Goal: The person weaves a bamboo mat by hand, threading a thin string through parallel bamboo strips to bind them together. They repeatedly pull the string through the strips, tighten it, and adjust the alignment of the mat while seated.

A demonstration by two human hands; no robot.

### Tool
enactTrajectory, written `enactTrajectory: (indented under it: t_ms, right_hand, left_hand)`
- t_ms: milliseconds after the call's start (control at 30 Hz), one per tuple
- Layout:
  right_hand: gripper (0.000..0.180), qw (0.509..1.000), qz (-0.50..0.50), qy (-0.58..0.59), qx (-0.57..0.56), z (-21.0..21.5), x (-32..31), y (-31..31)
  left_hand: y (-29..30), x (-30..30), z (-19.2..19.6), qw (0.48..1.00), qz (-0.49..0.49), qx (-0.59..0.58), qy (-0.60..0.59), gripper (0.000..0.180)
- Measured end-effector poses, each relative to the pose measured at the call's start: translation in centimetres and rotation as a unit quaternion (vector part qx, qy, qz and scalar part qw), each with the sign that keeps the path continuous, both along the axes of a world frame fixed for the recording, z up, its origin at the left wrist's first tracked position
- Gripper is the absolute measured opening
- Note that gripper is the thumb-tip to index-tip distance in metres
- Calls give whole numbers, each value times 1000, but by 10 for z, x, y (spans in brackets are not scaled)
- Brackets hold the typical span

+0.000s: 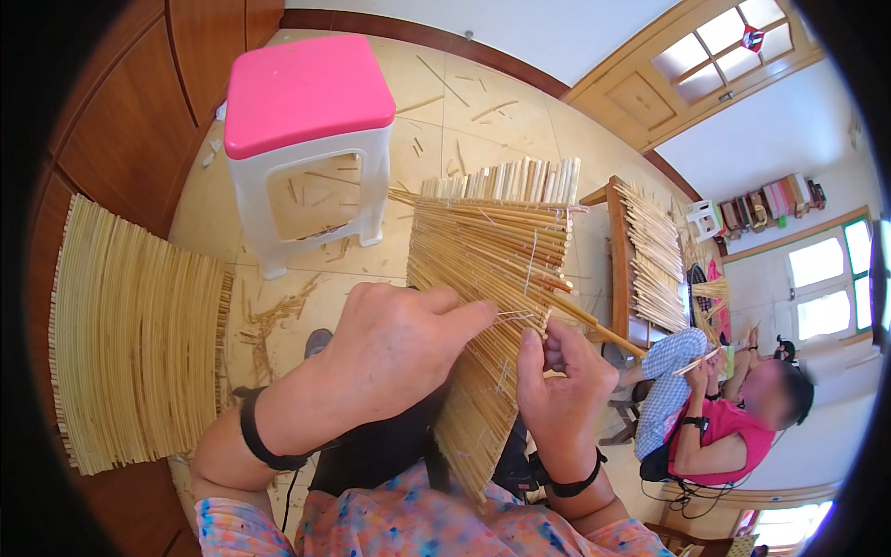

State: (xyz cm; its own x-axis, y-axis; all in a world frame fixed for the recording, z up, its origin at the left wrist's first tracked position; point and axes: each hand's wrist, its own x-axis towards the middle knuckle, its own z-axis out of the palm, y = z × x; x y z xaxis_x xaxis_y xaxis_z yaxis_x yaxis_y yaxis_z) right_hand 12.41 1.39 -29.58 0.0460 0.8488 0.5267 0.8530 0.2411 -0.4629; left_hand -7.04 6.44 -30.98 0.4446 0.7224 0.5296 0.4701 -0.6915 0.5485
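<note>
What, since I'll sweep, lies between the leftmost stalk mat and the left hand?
The head view shows stalk scraps and a grey shoe tip between the stalk mat and left hand.

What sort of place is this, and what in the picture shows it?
Probably a room in a home, used for handwork: a stalk mat is being worked on, stalk scraps litter the tiled floor, and a wooden door with panes stands beyond.

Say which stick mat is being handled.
The center stick mat: the right hand grips its edge, the left hand pinches thread there. The far-left mat is untouched.
</note>
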Motion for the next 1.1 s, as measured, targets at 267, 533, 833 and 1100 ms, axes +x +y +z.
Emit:
enactTrajectory:
  t_ms: [267, 533, 833, 1100]
  right_hand:
    - [10, 997, 0, -76, 14, 5, 4, 2]
    - [12, 997, -1, -81, 16, 5, 5, -1]
    - [14, 995, 2, -91, 41, 1, 7, 0]
    - [13, 995, 1, -86, 41, -1, 9, -1]
  left_hand:
    - [-5, -2, -4, 1000, -5, 22, 6, 24]
    - [-2, 0, -4, 999, -35, -2, 15, 12]
    - [0, 3, -4, 999, -33, 19, 8, 22]
    - [0, 4, -4, 998, -27, 47, 17, 28]
